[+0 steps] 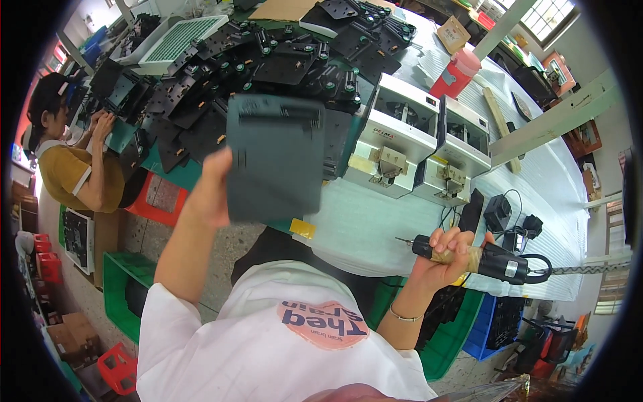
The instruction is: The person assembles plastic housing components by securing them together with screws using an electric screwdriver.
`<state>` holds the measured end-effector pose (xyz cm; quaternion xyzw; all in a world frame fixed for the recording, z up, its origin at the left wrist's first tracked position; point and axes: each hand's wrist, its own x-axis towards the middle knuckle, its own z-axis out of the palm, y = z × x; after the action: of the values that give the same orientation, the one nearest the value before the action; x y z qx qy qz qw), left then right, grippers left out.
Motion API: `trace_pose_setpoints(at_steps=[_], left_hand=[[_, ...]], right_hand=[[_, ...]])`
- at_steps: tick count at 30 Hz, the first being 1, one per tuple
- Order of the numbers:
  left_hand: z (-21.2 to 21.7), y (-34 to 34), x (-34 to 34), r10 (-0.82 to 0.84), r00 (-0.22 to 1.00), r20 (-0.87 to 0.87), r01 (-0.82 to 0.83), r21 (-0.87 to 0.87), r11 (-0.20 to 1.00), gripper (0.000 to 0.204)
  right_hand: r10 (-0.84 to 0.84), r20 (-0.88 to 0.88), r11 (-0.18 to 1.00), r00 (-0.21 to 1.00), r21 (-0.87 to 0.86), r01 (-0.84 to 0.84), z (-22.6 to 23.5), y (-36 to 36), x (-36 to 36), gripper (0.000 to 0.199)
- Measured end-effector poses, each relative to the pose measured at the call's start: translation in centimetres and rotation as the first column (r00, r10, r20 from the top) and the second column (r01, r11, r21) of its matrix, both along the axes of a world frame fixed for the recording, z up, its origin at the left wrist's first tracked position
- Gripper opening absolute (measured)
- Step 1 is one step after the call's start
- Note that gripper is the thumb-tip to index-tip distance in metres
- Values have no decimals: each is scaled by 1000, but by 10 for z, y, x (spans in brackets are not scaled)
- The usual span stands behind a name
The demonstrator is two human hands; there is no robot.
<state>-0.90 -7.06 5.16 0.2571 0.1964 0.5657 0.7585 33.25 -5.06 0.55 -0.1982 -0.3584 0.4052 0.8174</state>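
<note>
Right grip is wrapping tight around the taped handle of a black electric screwdriver, bit pointing left, coiled cable trailing off to the right. Left grip is clamping the edge of a dark grey plastic panel, lifting it upright above the table. Just beyond the panel, two white machines are sitting side by side. Farther past them, black plastic parts are lying piled. Off left of the panel, another person is working.

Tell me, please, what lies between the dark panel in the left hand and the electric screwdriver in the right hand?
In the head view, between the dark panel and the electric screwdriver lies the white tabletop, bearing a small yellow tag at its edge.
</note>
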Motion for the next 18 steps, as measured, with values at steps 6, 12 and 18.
trace_pose_setpoints(at_steps=[6,12,18], left_hand=[[10,64,-10,257,850,-460,-256,66,964,30],[-5,86,2,162,647,-745,-193,45,980,21],[-29,87,6,289,279,-916,-221,232,947,29]], right_hand=[[21,27,999,999,-27,-20,-2,-2,-13,57],[14,82,997,997,-79,-7,-7,-5,-18,59],[6,97,995,995,-100,4,-8,-3,-20,61]])
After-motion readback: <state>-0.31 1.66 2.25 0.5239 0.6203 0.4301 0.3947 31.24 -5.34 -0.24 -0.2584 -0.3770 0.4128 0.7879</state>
